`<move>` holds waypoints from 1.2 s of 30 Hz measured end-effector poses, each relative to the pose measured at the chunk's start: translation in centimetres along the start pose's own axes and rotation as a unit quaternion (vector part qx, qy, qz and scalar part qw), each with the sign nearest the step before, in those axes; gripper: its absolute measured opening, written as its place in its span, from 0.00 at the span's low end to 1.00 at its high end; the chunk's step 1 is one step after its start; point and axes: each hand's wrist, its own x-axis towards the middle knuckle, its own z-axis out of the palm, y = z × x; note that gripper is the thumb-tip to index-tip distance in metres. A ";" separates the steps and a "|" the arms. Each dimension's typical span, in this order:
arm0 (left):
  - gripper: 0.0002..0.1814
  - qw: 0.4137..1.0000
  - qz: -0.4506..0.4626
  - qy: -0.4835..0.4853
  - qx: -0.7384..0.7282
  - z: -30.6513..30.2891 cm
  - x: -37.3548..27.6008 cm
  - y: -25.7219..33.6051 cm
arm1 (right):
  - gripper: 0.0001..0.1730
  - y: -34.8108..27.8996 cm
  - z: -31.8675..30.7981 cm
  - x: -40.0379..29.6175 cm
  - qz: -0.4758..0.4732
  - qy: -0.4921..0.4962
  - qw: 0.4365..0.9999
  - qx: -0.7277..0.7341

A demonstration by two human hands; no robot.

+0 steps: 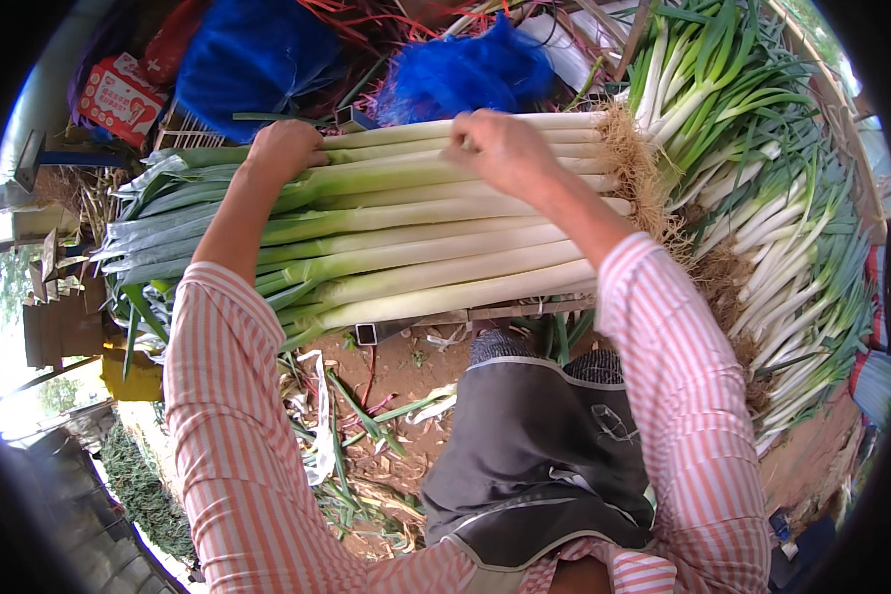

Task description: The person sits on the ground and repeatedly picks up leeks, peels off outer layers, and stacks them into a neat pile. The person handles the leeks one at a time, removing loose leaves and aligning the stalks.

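A row of long, thick leeks (431,245) lies side by side before me, dark leaves to the left and pale shafts to the right. Their stringy roots (631,163) hang at the right end. My left hand (286,147) is curled around the green part of the farthest leek. Over the pale shafts at the far side is my right hand (501,152), its fingers bent and blurred by motion. Whether it grips a leek or only touches one cannot be told.
Thinner leeks or green onions (794,245) are heaped to the right. Beyond the row lie blue mesh bags (468,70), red strapping and a red printed box (122,96). Leaf scraps and white strips (323,423) litter the earth floor. A small square-faced device (366,334) sits at the near edge.
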 end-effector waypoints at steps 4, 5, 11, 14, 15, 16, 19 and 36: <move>0.14 0.999 0.004 0.029 -0.024 0.2 -0.5 0.0 | 0.12 -1.0 1.4 -1.4 -0.016 -0.051 0.998 0.014; 0.14 0.999 0.000 0.027 -0.031 0.2 -0.7 -0.1 | 0.13 -0.9 1.4 -1.6 -0.026 -0.052 0.998 0.014; 0.17 0.985 -0.042 0.025 -0.167 -0.9 -1.5 -0.4 | 0.13 -0.5 2.1 -1.2 0.024 -0.064 0.997 0.032; 0.18 0.960 -0.009 0.037 -0.278 -1.7 -2.7 -0.4 | 0.12 -1.0 2.2 -1.7 0.033 -0.051 0.998 0.020; 0.18 0.953 0.001 0.019 -0.303 -1.9 -3.2 -0.3 | 0.12 -1.2 2.2 -2.0 0.037 -0.048 0.998 0.018; 0.16 0.963 0.023 0.034 -0.267 -1.8 -3.9 -0.1 | 0.12 -1.1 2.2 -1.9 0.033 -0.050 0.998 0.014; 0.15 0.948 0.124 0.151 -0.252 -1.1 -5.9 0.6 | 0.13 -0.8 2.3 -1.6 0.024 -0.049 0.999 0.000; 0.11 0.958 0.051 0.247 -0.137 0.6 -13.4 9.1 | 0.12 -1.4 2.8 -2.1 0.023 -0.005 0.999 -0.035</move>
